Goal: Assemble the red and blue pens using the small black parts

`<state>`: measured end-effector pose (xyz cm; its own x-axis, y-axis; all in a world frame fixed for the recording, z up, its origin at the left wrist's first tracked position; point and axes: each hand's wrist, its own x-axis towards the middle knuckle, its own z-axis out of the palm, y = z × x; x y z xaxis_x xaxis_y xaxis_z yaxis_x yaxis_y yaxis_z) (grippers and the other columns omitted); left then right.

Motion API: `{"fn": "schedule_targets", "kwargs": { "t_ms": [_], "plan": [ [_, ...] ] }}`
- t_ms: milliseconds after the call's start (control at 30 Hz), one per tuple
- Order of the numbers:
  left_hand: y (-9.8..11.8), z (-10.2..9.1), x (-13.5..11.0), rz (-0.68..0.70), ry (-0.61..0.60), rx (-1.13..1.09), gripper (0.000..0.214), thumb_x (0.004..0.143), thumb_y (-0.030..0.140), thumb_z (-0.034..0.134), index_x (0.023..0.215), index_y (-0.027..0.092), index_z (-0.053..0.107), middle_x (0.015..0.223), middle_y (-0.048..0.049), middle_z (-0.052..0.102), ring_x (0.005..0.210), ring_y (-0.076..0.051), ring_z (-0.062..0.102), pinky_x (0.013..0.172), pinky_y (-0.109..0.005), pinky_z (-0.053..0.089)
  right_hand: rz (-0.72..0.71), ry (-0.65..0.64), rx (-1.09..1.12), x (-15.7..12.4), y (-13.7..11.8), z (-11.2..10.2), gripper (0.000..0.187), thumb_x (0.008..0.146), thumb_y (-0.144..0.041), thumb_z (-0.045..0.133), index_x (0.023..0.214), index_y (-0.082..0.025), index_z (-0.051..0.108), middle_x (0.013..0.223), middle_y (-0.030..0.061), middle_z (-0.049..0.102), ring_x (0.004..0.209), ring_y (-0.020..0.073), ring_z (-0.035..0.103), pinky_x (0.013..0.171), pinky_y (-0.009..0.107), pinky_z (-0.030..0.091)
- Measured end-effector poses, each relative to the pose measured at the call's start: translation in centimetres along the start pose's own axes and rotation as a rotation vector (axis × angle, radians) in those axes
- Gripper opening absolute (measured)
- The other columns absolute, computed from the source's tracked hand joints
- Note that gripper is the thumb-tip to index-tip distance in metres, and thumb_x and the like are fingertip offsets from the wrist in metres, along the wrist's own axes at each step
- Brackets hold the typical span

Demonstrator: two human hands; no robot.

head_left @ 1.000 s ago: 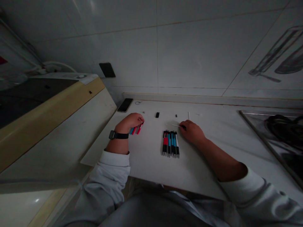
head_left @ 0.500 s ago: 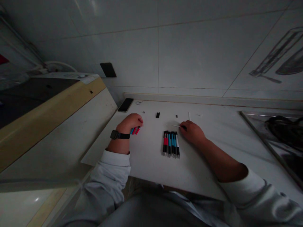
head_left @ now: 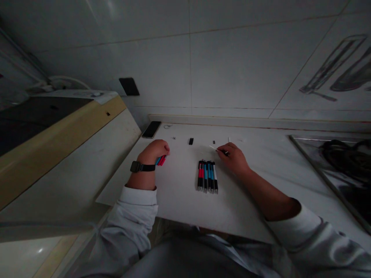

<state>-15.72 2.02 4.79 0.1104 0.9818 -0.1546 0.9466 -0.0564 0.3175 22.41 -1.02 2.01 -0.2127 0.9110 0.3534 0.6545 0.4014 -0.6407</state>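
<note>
Over the left part of the white counter, my left hand [head_left: 157, 149] is closed, its fingertips turned down and hidden. Blue and red pen barrels [head_left: 161, 160] show just beneath it; whether the fingers grip one of them I cannot see. My right hand [head_left: 234, 155] pinches a thin white pen refill [head_left: 213, 148], whose tip points left, and a small dark part shows by the fingers. In front of it lies a row of several assembled pens [head_left: 207, 177] with red, blue and white barrels and black grips.
Small black pieces [head_left: 191, 141], a tiny dark part [head_left: 213, 142] and small metal bits [head_left: 174, 138] lie along the back. A phone [head_left: 151, 129] rests at the back left. To the right is a gas stove [head_left: 307, 170]; a tiled wall [head_left: 232, 69] rises behind.
The white refill in my right hand has tilted, its left tip now higher. My left hand stays curled over the barrels. The whole view has shifted slightly.
</note>
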Motion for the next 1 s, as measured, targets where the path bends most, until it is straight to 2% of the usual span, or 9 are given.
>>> {"fn": "schedule_targets", "kwargs": {
  "t_ms": [67, 133, 200, 233, 367, 467, 633, 833, 1000],
  "plan": [
    [1.0, -0.2, -0.2, 0.035, 0.070, -0.022, 0.008, 0.076, 0.024, 0.077, 0.082, 0.018, 0.078, 0.080, -0.0052, 0.075, 0.071, -0.018, 0.066, 0.066, -0.027, 0.046, 0.056, 0.021, 0.127, 0.2, 0.0, 0.3, 0.027, 0.092, -0.042, 0.059, 0.098, -0.021, 0.075, 0.100, 0.0098, 0.071, 0.089, 0.0217, 0.065, 0.085, 0.035, 0.052],
    [2.8, -0.1, -0.3, 0.115, 0.184, -0.055, 0.012, 0.084, 0.029, 0.073, 0.087, 0.018, 0.077, 0.086, -0.0068, 0.073, 0.076, -0.019, 0.065, 0.070, -0.028, 0.047, 0.118, 0.023, 0.289, 0.3, 0.0, 0.6, 0.031, 0.091, -0.049, 0.060, 0.098, -0.022, 0.072, 0.099, 0.0081, 0.072, 0.089, 0.0214, 0.065, 0.084, 0.036, 0.052],
    [5.4, 0.4, -0.6, 0.275, 0.316, -0.088, 0.017, 0.090, 0.033, 0.069, 0.093, 0.018, 0.076, 0.094, -0.0071, 0.071, 0.083, -0.019, 0.064, 0.077, -0.029, 0.048, 0.165, 0.014, 0.483, 0.4, -0.2, 0.8, 0.034, 0.087, -0.054, 0.063, 0.094, -0.022, 0.069, 0.097, 0.0059, 0.073, 0.088, 0.0202, 0.065, 0.084, 0.035, 0.051],
    [6.8, 0.8, -0.8, 0.352, 0.346, -0.118, 0.018, 0.092, 0.034, 0.067, 0.095, 0.019, 0.076, 0.095, -0.0064, 0.070, 0.083, -0.018, 0.063, 0.079, -0.029, 0.048, 0.186, 0.008, 0.582, 0.4, -0.4, 0.9, 0.034, 0.085, -0.056, 0.066, 0.091, -0.022, 0.068, 0.096, 0.0050, 0.073, 0.087, 0.0194, 0.065, 0.083, 0.034, 0.051],
    [11.8, 3.2, -2.0, 0.557, 0.407, -0.276, 0.021, 0.093, 0.035, 0.070, 0.108, 0.020, 0.070, 0.102, -0.0054, 0.068, 0.086, -0.016, 0.063, 0.081, -0.029, 0.050, 0.293, -0.050, 0.927, 0.0, -1.4, 1.3, 0.036, 0.073, -0.052, 0.082, 0.085, -0.021, 0.066, 0.092, 0.0022, 0.071, 0.083, 0.0162, 0.066, 0.079, 0.031, 0.052],
    [13.8, 5.0, -2.8, 0.618, 0.388, -0.313, 0.025, 0.090, 0.034, 0.075, 0.109, 0.020, 0.066, 0.104, -0.0053, 0.069, 0.091, -0.017, 0.065, 0.081, -0.029, 0.051, 0.356, -0.077, 1.119, -0.4, -2.1, 1.7, 0.039, 0.067, -0.047, 0.090, 0.085, -0.021, 0.068, 0.086, 0.0003, 0.070, 0.082, 0.0158, 0.067, 0.084, 0.034, 0.054],
    [14.6, 6.4, -2.9, 0.582, 0.360, -0.328, 0.011, 0.092, 0.026, 0.073, 0.099, 0.021, 0.066, 0.094, -0.0025, 0.070, 0.085, -0.016, 0.066, 0.080, -0.030, 0.052, 0.430, -0.122, 1.243, -0.7, -2.2, 2.3, 0.037, 0.063, -0.040, 0.095, 0.082, -0.020, 0.070, 0.082, 0.0002, 0.071, 0.082, 0.0170, 0.070, 0.088, 0.038, 0.058],
    [14.0, 6.5, -2.4, 0.599, 0.359, -0.290, 0.019, 0.093, 0.022, 0.071, 0.112, 0.023, 0.070, 0.102, -0.0040, 0.069, 0.094, -0.018, 0.066, 0.086, -0.031, 0.053, 0.492, -0.058, 1.313, -0.4, -1.0, 2.2, 0.037, 0.064, -0.040, 0.095, 0.083, -0.022, 0.069, 0.094, 0.0031, 0.076, 0.089, 0.0186, 0.071, 0.090, 0.037, 0.060],
    [13.7, 6.6, -2.2, 0.610, 0.349, -0.291, 0.015, 0.096, 0.023, 0.065, 0.110, 0.022, 0.072, 0.106, -0.0056, 0.069, 0.098, -0.019, 0.066, 0.088, -0.033, 0.053, 0.483, -0.038, 1.324, -0.3, -0.7, 2.4, 0.037, 0.065, -0.040, 0.094, 0.083, -0.023, 0.067, 0.096, 0.0033, 0.075, 0.089, 0.0181, 0.072, 0.094, 0.038, 0.060]
  ]
}}
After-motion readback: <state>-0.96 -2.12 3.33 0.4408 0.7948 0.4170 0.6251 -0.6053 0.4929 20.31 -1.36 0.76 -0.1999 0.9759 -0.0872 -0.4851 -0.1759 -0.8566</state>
